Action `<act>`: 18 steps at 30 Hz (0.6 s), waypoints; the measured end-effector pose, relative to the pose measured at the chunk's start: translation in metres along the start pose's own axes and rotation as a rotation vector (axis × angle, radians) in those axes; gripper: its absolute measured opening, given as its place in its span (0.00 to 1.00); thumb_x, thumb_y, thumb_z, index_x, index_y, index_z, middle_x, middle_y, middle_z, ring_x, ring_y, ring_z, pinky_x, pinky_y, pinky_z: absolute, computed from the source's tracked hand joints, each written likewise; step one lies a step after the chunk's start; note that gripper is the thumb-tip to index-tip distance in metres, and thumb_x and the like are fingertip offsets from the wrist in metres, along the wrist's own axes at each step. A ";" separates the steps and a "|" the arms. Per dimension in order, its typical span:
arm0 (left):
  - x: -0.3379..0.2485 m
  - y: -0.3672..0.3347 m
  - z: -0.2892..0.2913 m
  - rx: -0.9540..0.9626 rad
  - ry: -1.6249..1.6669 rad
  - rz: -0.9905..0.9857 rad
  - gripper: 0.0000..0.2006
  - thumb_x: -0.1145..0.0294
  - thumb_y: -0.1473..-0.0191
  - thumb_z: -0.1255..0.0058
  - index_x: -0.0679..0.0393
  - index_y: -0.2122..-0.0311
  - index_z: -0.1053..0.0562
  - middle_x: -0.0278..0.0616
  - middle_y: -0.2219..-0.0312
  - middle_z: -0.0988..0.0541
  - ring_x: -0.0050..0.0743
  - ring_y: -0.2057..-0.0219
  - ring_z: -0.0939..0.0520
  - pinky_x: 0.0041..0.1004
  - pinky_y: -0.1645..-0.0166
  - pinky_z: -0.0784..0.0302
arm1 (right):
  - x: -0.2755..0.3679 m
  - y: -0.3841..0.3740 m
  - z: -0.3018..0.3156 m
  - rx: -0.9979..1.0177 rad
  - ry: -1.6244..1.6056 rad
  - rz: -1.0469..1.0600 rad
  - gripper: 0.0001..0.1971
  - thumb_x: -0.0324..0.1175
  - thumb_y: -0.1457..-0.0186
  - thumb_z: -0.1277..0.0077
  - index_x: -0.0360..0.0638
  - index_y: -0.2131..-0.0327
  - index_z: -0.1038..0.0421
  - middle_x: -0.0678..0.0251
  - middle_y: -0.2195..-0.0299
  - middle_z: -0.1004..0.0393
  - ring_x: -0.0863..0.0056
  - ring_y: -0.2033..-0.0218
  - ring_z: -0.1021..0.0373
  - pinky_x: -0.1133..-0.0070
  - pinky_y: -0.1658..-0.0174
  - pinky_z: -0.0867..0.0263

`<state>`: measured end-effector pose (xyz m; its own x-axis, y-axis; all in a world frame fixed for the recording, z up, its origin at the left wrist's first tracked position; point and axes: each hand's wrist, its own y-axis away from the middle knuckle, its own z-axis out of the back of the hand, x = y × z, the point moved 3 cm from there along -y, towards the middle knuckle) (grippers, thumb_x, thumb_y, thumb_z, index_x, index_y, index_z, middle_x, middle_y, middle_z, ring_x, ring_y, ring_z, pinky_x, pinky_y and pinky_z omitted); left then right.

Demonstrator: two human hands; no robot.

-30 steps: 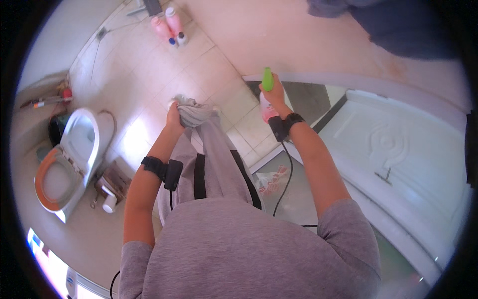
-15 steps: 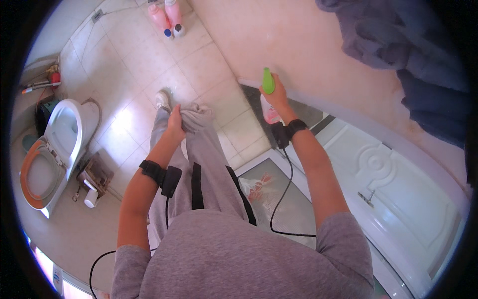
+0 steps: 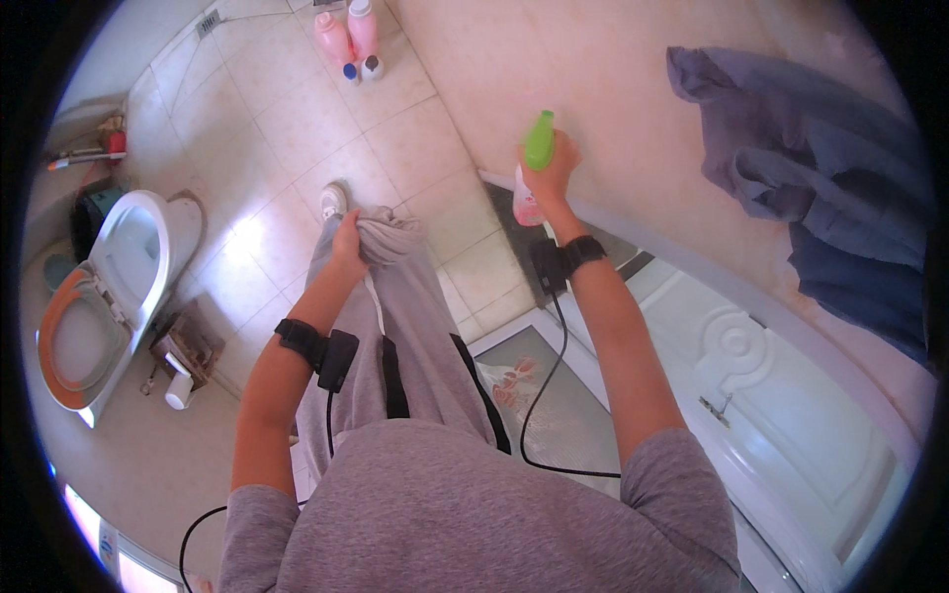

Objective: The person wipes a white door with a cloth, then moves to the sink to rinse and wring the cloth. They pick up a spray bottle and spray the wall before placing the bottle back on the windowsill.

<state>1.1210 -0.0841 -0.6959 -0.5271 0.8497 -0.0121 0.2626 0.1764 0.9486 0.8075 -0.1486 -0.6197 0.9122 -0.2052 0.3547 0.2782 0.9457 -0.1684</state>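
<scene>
The right hand (image 3: 554,168) has its grip wrapped around a pink plastic spray bottle with a green trigger head (image 3: 532,168), held up against the beige tiled wall (image 3: 613,89). The left hand (image 3: 348,237) pinches a bunched grey cloth (image 3: 388,235) above the tiled floor (image 3: 287,128).

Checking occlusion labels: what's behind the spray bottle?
Behind the spray bottle, held in the right hand, is plain beige wall. The hand covers part of the bottle's body, so its far side is hidden.
</scene>
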 end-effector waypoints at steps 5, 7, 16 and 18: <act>-0.001 -0.029 0.011 0.015 -0.024 0.049 0.22 0.53 0.47 0.66 0.61 0.57 0.33 0.47 0.60 0.27 0.41 0.58 0.26 0.37 0.50 0.34 | 0.027 -0.011 0.022 -0.045 -0.199 0.116 0.26 0.33 0.65 0.45 0.41 0.57 0.38 0.61 0.61 0.36 0.61 0.55 0.43 0.64 0.51 0.54; 0.003 -0.039 0.010 0.041 -0.012 0.052 0.23 0.52 0.48 0.65 0.61 0.57 0.33 0.47 0.60 0.27 0.41 0.58 0.26 0.37 0.50 0.34 | 0.041 -0.022 0.028 -0.072 -0.175 0.166 0.28 0.32 0.65 0.45 0.41 0.56 0.39 0.60 0.60 0.36 0.62 0.55 0.43 0.65 0.51 0.54; 0.002 -0.039 -0.006 0.131 0.082 0.070 0.25 0.51 0.47 0.68 0.64 0.56 0.33 0.47 0.59 0.27 0.42 0.57 0.27 0.37 0.49 0.36 | 0.063 -0.072 0.022 0.060 0.049 0.014 0.15 0.37 0.64 0.47 0.44 0.70 0.34 0.65 0.73 0.31 0.62 0.63 0.39 0.67 0.56 0.49; 0.001 -0.040 -0.004 0.145 0.065 0.086 0.24 0.52 0.47 0.67 0.64 0.56 0.35 0.47 0.59 0.28 0.41 0.57 0.27 0.37 0.49 0.36 | 0.061 -0.077 0.015 0.186 0.023 -0.020 0.16 0.38 0.64 0.48 0.45 0.68 0.32 0.64 0.71 0.30 0.61 0.63 0.38 0.66 0.56 0.47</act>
<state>1.1071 -0.0922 -0.7330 -0.5476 0.8317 0.0919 0.4201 0.1783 0.8898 0.8376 -0.2303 -0.5717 0.9144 -0.2281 0.3345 0.2379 0.9712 0.0120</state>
